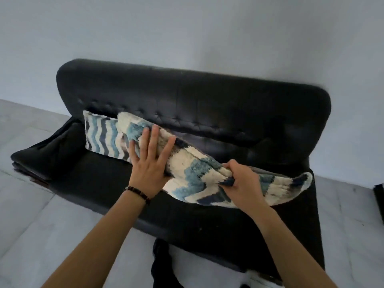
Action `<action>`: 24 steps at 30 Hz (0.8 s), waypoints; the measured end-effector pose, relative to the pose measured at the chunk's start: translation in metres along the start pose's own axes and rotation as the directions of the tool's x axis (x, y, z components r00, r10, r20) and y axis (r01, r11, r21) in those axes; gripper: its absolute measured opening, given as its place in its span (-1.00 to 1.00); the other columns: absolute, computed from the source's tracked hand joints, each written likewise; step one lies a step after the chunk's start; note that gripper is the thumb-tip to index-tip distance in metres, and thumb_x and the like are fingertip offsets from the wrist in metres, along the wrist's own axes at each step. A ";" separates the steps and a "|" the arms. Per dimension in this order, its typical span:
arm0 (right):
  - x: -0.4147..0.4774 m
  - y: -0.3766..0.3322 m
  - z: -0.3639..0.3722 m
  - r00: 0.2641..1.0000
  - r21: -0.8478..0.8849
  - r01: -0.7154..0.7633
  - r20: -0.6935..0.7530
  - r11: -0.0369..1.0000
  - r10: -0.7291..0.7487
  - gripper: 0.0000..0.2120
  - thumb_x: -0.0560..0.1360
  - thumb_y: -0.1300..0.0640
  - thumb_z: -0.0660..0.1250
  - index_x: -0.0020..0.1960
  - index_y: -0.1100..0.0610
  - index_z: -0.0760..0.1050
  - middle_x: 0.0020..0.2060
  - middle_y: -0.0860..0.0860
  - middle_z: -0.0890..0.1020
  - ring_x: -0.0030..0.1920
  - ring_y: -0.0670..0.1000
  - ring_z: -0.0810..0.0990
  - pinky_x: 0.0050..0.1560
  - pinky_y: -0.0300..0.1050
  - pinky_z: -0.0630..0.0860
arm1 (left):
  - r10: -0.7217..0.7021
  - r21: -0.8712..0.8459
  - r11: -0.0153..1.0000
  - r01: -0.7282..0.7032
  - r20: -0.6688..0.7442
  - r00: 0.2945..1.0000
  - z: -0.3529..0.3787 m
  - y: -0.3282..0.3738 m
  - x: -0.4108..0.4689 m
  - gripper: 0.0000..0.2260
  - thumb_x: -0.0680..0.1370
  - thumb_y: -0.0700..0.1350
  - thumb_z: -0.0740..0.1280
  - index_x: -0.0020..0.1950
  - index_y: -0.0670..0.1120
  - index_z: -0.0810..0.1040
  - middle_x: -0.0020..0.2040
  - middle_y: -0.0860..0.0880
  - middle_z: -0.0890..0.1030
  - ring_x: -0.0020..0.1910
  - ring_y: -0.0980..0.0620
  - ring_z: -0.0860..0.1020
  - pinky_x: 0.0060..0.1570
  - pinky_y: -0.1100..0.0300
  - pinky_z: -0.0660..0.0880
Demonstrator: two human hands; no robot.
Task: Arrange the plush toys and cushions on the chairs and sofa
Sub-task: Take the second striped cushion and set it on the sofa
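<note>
While right hand point(243, 181) pinches shaggy zigzag cushion point(193, 173), left hand point(150, 156) presses flat.

You are standing in what reads as a plain living room of a home. The landmark is the black sofa point(207, 113), upholstered in dark leather-like material with a row of button tufts along its backrest and rolled arms. Directly behind the sofa rises a bare, pale blue-grey wall point(187, 28) with nothing hung on it. Under and to both sides of the sofa runs a floor point(37, 204) of large light grey tiles with thin joints. On the sofa seat lie two zigzag-patterned cushions point(101, 136) in blue, navy and cream, soft furnishings typical of a sitting area.
</note>
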State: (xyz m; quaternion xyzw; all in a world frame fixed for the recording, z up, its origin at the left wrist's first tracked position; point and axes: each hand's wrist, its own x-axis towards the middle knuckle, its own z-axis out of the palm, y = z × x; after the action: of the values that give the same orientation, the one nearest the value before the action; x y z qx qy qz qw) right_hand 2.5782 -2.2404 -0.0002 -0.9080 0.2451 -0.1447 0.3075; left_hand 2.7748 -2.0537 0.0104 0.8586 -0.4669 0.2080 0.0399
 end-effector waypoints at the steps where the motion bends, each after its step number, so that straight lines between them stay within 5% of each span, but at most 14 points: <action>1: 0.016 -0.001 0.014 1.000 -0.028 -0.020 0.013 0.999 0.021 -0.67 0.35 0.15 0.57 0.04 0.04 0.52 -0.12 -0.02 0.68 -0.08 0.02 0.63 -0.10 0.01 0.57 | 0.031 -0.006 0.999 -0.031 0.060 0.998 0.017 -0.016 0.014 0.13 0.20 0.26 0.60 0.63 0.02 0.09 0.58 -0.27 0.19 0.58 -0.26 0.08 0.48 -0.38 -0.18; 5: 0.073 -0.008 0.073 0.990 -0.109 -0.103 0.084 0.989 0.112 -0.75 0.37 0.15 0.52 -0.01 0.02 0.53 -0.17 -0.05 0.65 -0.10 0.06 0.62 -0.12 0.01 0.52 | 0.156 -0.051 0.988 -0.148 0.320 0.934 0.086 -0.080 0.071 0.08 0.00 0.31 0.63 0.44 -0.07 0.44 0.32 -0.22 0.43 0.41 -0.23 0.27 0.45 -0.39 -0.10; 8: 0.109 -0.012 0.111 0.971 -0.184 -0.180 0.122 0.966 0.204 -0.73 0.37 0.17 0.51 0.04 0.06 0.56 -0.13 -0.02 0.65 -0.06 0.09 0.59 -0.08 -0.06 0.42 | 0.303 -0.109 0.952 -0.286 0.472 0.828 0.137 -0.113 0.105 -0.19 0.12 0.36 0.57 0.17 -0.13 0.56 0.28 -0.18 0.55 0.45 -0.22 0.36 0.53 -0.29 -0.14; 12: 0.152 0.012 0.147 0.966 -0.240 -0.248 0.019 0.939 0.260 -0.59 0.39 0.09 0.57 0.20 0.05 0.58 -0.01 -0.02 0.69 0.01 0.09 0.66 0.03 0.02 0.53 | 0.282 -0.202 0.959 -0.201 0.567 0.774 0.202 -0.134 0.138 -0.33 0.35 0.37 0.46 0.24 -0.06 0.43 0.14 -0.04 0.59 0.22 -0.11 0.53 0.49 -0.10 0.10; 17: 0.215 0.083 0.200 0.967 -0.263 -0.222 0.063 0.939 0.246 -0.58 0.57 0.06 0.41 0.42 -0.02 0.49 0.23 -0.01 0.64 0.17 0.11 0.63 0.15 0.11 0.53 | 0.244 -0.176 0.969 -0.171 0.603 0.760 0.306 -0.142 0.164 -0.41 0.40 0.20 0.50 0.28 -0.05 0.39 0.19 -0.08 0.54 0.24 -0.17 0.48 0.44 -0.16 0.16; 20: 0.246 0.143 0.249 0.937 -0.353 -0.320 0.018 0.879 0.348 -0.45 0.61 0.04 0.33 0.57 0.00 0.30 0.47 0.10 0.44 0.43 0.21 0.41 0.39 0.18 0.32 | 0.177 -0.146 0.983 -0.116 0.549 0.816 0.382 -0.145 0.165 -0.43 0.45 0.07 0.49 0.39 -0.06 0.43 0.31 -0.16 0.48 0.36 -0.24 0.40 0.50 -0.28 0.05; 24: 0.252 0.215 0.316 0.816 -0.327 -0.485 0.165 0.811 0.555 -0.18 0.59 -0.17 0.33 0.66 -0.01 -0.07 0.62 0.20 0.05 0.60 0.27 0.05 0.54 0.24 0.16 | 0.112 -0.175 0.985 0.010 0.672 0.732 0.477 -0.144 0.145 -0.28 0.53 0.15 0.41 0.59 -0.06 0.20 0.54 -0.19 0.31 0.53 -0.23 0.25 0.50 -0.31 0.07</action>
State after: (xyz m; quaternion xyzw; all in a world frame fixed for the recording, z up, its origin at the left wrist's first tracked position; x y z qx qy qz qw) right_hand 2.8437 -2.3696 -0.3501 -0.8490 0.4621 0.0973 0.2373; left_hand 3.1144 -2.2118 -0.3482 0.8555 -0.4884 -0.1582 -0.0675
